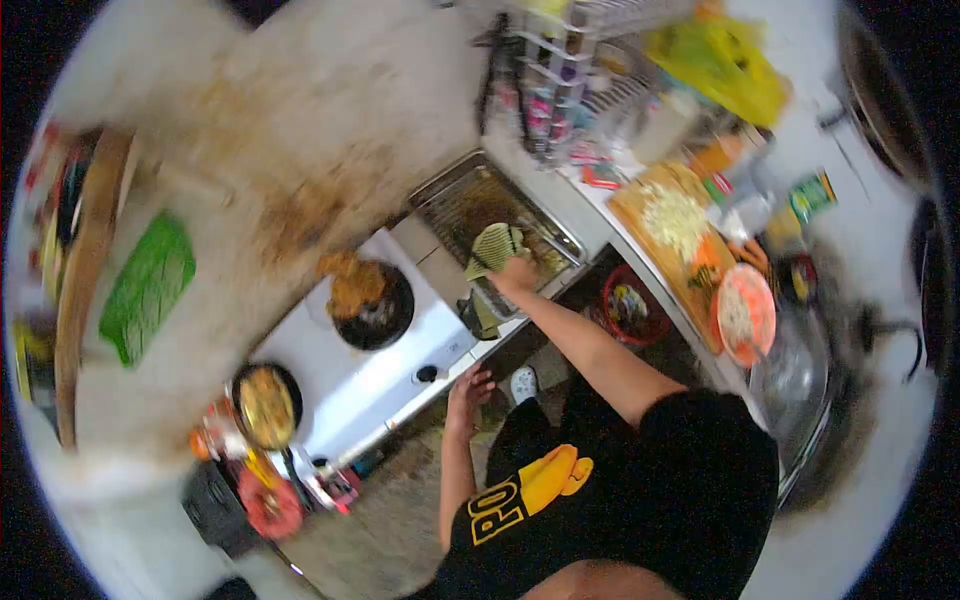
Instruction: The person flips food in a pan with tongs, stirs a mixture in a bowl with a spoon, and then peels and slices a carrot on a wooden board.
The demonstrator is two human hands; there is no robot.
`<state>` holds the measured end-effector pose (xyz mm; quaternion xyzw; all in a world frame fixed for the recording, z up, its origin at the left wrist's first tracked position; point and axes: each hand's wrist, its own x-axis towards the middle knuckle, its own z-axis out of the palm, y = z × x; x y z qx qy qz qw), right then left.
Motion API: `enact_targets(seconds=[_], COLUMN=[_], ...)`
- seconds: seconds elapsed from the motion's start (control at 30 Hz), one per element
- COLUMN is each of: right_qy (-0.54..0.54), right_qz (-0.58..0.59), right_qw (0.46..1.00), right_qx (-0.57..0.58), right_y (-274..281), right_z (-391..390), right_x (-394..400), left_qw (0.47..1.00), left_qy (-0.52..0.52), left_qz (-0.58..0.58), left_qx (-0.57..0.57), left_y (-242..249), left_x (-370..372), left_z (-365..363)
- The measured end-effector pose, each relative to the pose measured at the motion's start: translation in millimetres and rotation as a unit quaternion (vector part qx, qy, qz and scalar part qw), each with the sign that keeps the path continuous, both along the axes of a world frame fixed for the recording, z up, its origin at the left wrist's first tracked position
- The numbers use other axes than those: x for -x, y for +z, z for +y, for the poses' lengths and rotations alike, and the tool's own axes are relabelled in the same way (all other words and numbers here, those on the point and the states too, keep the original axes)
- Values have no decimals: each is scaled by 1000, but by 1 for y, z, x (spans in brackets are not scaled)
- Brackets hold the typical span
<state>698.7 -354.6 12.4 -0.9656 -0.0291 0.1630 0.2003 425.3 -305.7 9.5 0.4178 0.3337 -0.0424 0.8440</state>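
Note:
My right hand (515,277) is closed on a green striped cloth (495,248), held over the near end of a metal tray (445,185). Part of the tray's inside is hidden by the cloth. Beside the front edge of the white stove (330,390) is my left hand (470,388), its fingers somewhat apart and nothing visible in them. On the stove's nearer burner sits a dark pan (385,320) with brown, fried-looking food (352,285) at its edge. A smaller black pan (292,400) at the far left contains yellowish food (265,408).
To the right, a wooden cutting board (635,205) bears chopped pale vegetables and carrot. Beside it stand an orange bowl (765,340) and a sink (810,420). A red basket (660,325) sits below the counter. A white rack (570,80) and yellow bag (740,65) are at the back.

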Motion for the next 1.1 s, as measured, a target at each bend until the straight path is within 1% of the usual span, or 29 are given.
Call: enact_targets(seconds=[0.03, 0.1, 0.13, 0.17, 0.23, 0.27, 0.3, 0.33, 0.37, 0.4, 0.43, 0.5, 0.53, 0.57, 0.6, 0.63, 0.7, 0.73, 0.77, 0.83, 0.87, 0.9, 0.93, 0.97, 1.03, 1.07, 1.1], right_qy=[39, -22, -48, -53, -73, -68, -63, -82, -43, -5, -1, 43, 36, 29, 24, 21, -51, -93, -132, -229, -230, -312, -387, -386, -385, -374, -370], right_qz=[-27, 7, 9, 5, -2, -15, -28, -27, -52, -79, -68, -160, -137, -113, -113, -112, -94, -78, -63, -34, -35, -42, -48, -46, -77, -84, -81], right_qw=[997, 997, 996, 997, 997, 997, 997, 996, 996, 992, 986, 962, 958, 952, 951, 950, 931, 930, 927, 930, 930, 866, 784, 786, 702, 682, 683], right_qx=[65, 73, 72, 57, 38, 10, -18, -19, -61, -100, -153, -215, -249, -284, -288, -291, -348, -346, -345, -286, -286, -389, -482, -481, -594, -623, -624], right_y=[-3, -8, -8, -8, -7, -6, -2, 2, 5, 2, -1, 11, 26, 38, 37, 35, 39, 51, 71, 102, 116, 128, 136, 139, 143, 139, 138], right_z=[1, 7, 5, 5, -1, -5, -12, -23, -38, -53, -69, -121, -152, -182, -213, -244, -304, -332, -357, -396, -409, -420, -430, -438, -452, -460, -464], right_x=[-6, -9, -9, -7, -5, -3, 1, 5, 10, 15, 19, 47, 59, 73, 83, 94, 119, 131, 143, 160, 165, 170, 173, 172, 168, 163, 159], left_qw=[1000, 998, 998, 997, 992, 993, 994, 996, 994, 994, 993, 986, 972, 974, 967, 955, 930, 916, 904, 861, 849, 836, 825, 813, 814, 812, 814], left_qy=[13, 39, 44, 53, 61, 29, 13, 15, 16, -48, -71, -140, -209, -213, -242, -254, -326, -350, -384, -452, -472, -491, -510, -527, -536, -548, -544], left_qz=[15, 36, 32, 28, 105, 111, 111, 86, 62, 80, 81, 32, -51, 4, -21, 5, -102, -85, -121, -174, -193, -209, -220, -231, -208, -185, -185], left_qx=[-3, 18, 28, 38, 28, -13, -18, 36, 92, 56, 54, -79, -91, -78, -73, -155, -135, -176, -146, -154, -140, -126, -108, -90, -84, -79, -81], left_y=[0, -2, -12, -22, -17, -12, -21, -35, -43, -29, -16, 17, -5, -14, -21, 4, 15, 48, 59, 104, 119, 131, 144, 151, 152, 152, 151], left_x=[8, 25, 38, 46, 47, 40, 37, 35, 30, 8, -14, -54, -78, -110, -139, -169, -217, -236, -253, -276, -282, -283, -283, -281, -279, -276, -272], left_z=[2, 5, 7, 10, 12, 12, 16, 20, 24, 23, 19, 7, 15, 12, 8, -13, -34, -62, -80, -133, -160, -186, -210, -234, -275, -288, -297])
